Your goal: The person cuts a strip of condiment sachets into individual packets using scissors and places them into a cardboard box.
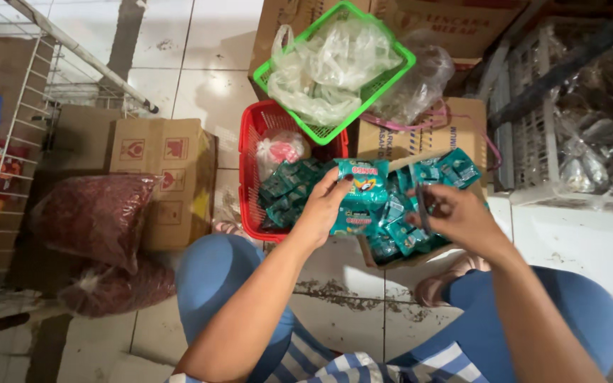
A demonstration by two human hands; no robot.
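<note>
My left hand (324,207) grips a strip of teal sachets (360,195), held up above the floor between my knees. My right hand (457,216) is just right of the strip and pinches a small dark object (423,202) between thumb and fingers; I cannot tell what it is. Under both hands an open cardboard box (391,261) holds several more teal sachets (434,177). A red plastic basket (251,191) to the left of the box also holds teal sachets (289,191) and a small bag with red contents.
A green basket (391,74) with crumpled clear bags lies tilted on cartons behind the red one. A brown carton (164,177) and bags of dark red goods (94,220) stand left. A white wire rack (30,113) is far left, crates with bagged goods right.
</note>
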